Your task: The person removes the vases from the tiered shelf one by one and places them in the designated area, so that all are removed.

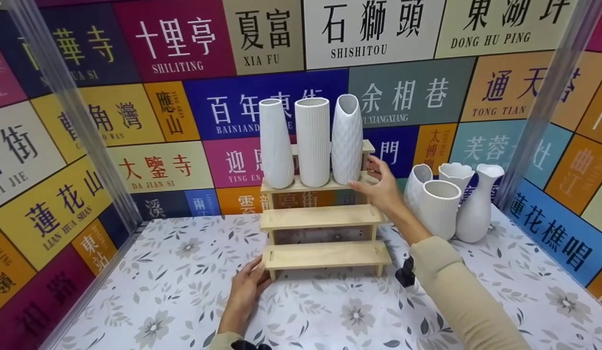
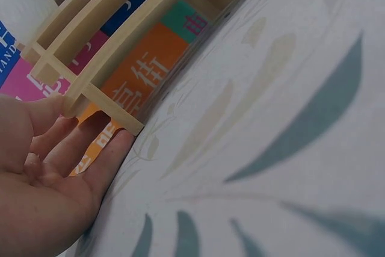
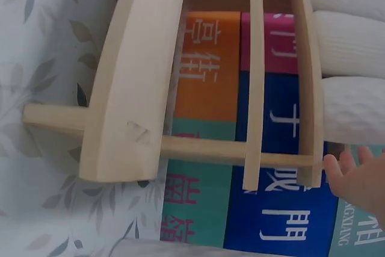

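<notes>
A light wooden three-step display stand [image 1: 325,217] stands on the cloth. Three tall white vases line its top step: a tapered one [image 1: 275,146] at left, a ribbed cylinder [image 1: 313,143] in the middle and a slant-mouthed, textured one [image 1: 348,141] at right. My left hand [image 1: 246,284] grips the stand's lower front left corner; in the left wrist view its thumb is on the wood and its fingers reach beneath. My right hand [image 1: 381,187] holds the top step's right end, thumb in front by the textured vase's base, fingers behind. In the right wrist view, fingertips [image 3: 332,167] show beside that end.
Several more white vases [image 1: 439,209] stand grouped at the right, close to my right forearm. A floral cloth [image 1: 184,301] covers the table. Behind rises a wall of colourful panels [image 1: 155,165] with Chinese lettering; transparent upright edges [image 1: 548,97] bound the space on both sides.
</notes>
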The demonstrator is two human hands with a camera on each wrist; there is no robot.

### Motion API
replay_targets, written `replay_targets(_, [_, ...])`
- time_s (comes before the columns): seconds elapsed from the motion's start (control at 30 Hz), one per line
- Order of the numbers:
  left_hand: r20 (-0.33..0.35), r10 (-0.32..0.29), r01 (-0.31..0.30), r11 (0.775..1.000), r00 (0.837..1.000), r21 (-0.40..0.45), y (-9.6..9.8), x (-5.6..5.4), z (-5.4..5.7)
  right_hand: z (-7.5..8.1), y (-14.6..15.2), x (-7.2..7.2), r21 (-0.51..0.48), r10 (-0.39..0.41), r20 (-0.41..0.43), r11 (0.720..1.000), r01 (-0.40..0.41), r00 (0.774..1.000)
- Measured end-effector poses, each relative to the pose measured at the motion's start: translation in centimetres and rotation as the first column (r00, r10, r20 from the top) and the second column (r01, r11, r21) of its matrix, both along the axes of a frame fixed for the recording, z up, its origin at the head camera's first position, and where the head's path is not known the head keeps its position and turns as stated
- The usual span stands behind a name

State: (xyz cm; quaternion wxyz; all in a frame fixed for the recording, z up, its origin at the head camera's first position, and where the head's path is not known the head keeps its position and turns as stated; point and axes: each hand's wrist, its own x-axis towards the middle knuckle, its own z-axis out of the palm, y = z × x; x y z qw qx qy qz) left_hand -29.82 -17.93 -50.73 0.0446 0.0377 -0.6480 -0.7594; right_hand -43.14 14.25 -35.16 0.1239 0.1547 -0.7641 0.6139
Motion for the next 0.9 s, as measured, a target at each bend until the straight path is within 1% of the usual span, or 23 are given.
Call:
replay_targets(0.1, [-0.004, -0.002, 0.002, 1.0, 1.0, 0.007, 0.0, 0.0, 0.0, 0.5, -0.2, -0.8, 0.006, -0.022, -0.011, 1.0, 0.022, 1.0])
replay_targets(0.23, [-0.006, 0.002, -0.002, 1.0, 1.0, -0.017, 0.0, -0.1, 0.2, 1.2, -0.5, -1.6, 0.034, -0.044, -0.021, 0.998, 0.045, 0.999])
replay_targets(0.33, [-0.003, 0.012, -0.012, 1.0, 1.0, -0.024, 0.0, -0.3, 0.3, 1.4, -0.7, -2.1, 0.021, -0.047, -0.03, 0.999, 0.048, 0.998])
replay_targets(0.43, [0.001, 0.022, -0.022, 1.0, 1.0, -0.005, 0.0, -0.5, 0.3, 1.4, -0.9, -2.5, 0.001, -0.05, -0.02, 0.999, 0.05, 0.999])
replay_targets(0.5, [-0.001, 0.02, -0.02, 1.0, 1.0, 0.012, 0.0, -0.5, 0.3, 1.3, -1.0, -2.7, -0.008, -0.055, -0.006, 0.998, 0.055, 0.998])
replay_targets(0.63, [0.007, 0.021, -0.021, 1.0, 1.0, 0.004, -0.1, -0.4, 0.3, 1.3, -1.2, -3.0, -0.02, -0.056, 0.009, 0.998, 0.056, 0.998])
replay_targets(0.8, [0.016, 0.026, -0.026, 1.0, 1.0, -0.009, 0.1, -0.1, 0.2, 1.8, -1.7, -3.2, -0.017, -0.046, 0.002, 0.999, 0.046, 0.999])
replay_targets(0.9, [0.009, 0.023, -0.023, 1.0, 1.0, -0.003, 0.2, -0.1, 0.2, 2.2, -1.9, -3.3, -0.049, -0.035, -0.006, 0.998, 0.034, 0.999])
